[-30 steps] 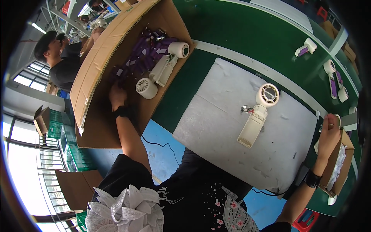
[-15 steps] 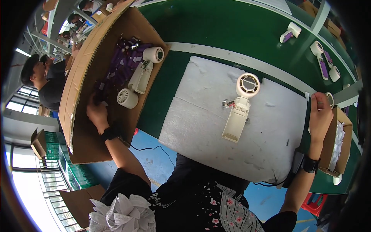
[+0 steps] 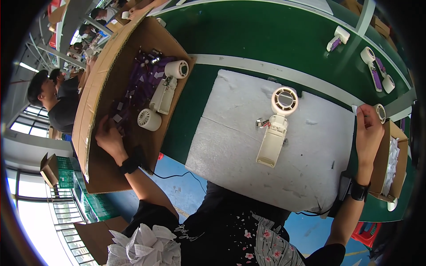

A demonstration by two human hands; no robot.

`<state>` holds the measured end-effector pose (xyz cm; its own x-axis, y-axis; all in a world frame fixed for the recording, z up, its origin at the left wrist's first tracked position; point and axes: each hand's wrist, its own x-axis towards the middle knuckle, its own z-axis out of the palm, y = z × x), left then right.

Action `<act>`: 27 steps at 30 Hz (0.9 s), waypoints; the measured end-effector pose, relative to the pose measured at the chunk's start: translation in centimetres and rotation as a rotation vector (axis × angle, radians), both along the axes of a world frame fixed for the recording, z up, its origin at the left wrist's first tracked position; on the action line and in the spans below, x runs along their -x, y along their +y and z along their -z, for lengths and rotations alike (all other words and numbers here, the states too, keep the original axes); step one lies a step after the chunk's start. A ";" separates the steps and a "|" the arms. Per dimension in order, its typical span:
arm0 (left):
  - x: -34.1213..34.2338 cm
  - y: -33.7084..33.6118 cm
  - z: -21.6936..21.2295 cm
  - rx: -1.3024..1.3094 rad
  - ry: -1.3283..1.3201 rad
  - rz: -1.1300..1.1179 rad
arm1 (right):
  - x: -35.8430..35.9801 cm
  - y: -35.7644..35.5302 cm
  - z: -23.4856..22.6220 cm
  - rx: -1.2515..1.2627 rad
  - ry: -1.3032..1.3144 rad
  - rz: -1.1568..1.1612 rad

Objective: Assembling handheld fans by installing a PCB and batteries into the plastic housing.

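My left hand (image 3: 110, 141) is inside the cardboard box (image 3: 156, 41), beside purple-wrapped battery cells (image 3: 141, 86). Shadow hides its fingertips, so whether they grip a cell is unclear. Off to the right, my right hand (image 3: 369, 131) is raised at the edge of the foam pad, thumb and fingers pinched on a small white piece (image 3: 354, 108). An opened white handheld fan (image 3: 271, 144) lies on the foam pad (image 3: 222, 137), its round head (image 3: 284, 101) away from me. A small metallic part with red wire (image 3: 262, 123) sticks out at its left side.
More white fan parts (image 3: 162, 95) lie in the cardboard box. Fans with purple cells (image 3: 338, 38) rest on the green bench (image 3: 248, 31) at far right. A small carton (image 3: 385, 177) of white pieces stands by my right forearm. People (image 3: 57, 102) sit at far left.
My left hand has shifted slightly back and left within the box, away from the cells. The right hand keeps its pinch nearly in place. The whole view has moved a little.
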<state>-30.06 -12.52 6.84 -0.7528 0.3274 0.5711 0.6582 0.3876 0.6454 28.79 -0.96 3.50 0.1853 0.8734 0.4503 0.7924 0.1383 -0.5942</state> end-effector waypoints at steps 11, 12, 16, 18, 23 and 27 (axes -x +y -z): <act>-23.6 4.0 -1.5 -0.060 -0.429 1.218 | 9.4 -5.5 -1.6 0.664 1.125 -0.896; -25.8 3.6 -1.2 0.039 -0.475 1.332 | 10.7 -6.0 -1.8 0.712 1.477 -0.775; -30.4 3.3 -0.6 0.239 -0.330 1.716 | 8.5 -4.7 1.5 0.777 1.392 -0.640; -29.2 4.7 -0.9 0.244 -0.109 1.615 | 7.9 -4.2 1.5 0.788 1.405 -0.614; -25.8 9.7 1.4 0.454 0.002 1.545 | 6.7 -2.4 1.6 0.645 1.168 -0.628; -26.2 10.5 2.1 0.668 -0.251 1.645 | 6.3 -2.0 2.0 0.532 1.113 -0.627</act>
<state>-3.87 -1.97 4.76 0.5123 0.8585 -0.0240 0.5193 -0.2874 0.8049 22.48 -2.99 1.50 -0.2605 0.9617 -0.0846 -0.2388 -0.1491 -0.9596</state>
